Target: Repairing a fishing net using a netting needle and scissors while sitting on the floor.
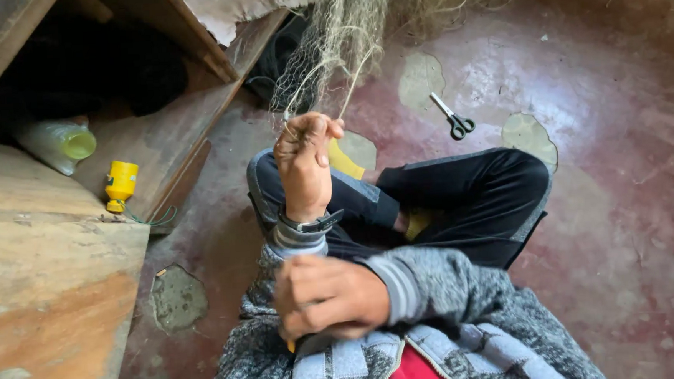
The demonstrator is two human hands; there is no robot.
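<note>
Our left hand is stretched out ahead of us, its fingers pinched tight on a knot of the pale fishing net, holding the mesh taut where it hangs down from the far side. Our right hand is drawn back close to our chest, fingers curled shut around a small yellow tool, likely a netting needle, of which only a tip shows below the fist. A thin line seems to run between the two hands, though it is too fine to follow surely.

We judge the mending to be mid-stitch: one knot is being pulled tight, and the great bulk of the net lies bunched at the far edge, so how much is left we cannot tell.

Farther out, a pair of scissors lies on the red floor to the far right, untouched. To the left, on a wooden step, stand a yellow spool and a pale plastic bottle.
</note>
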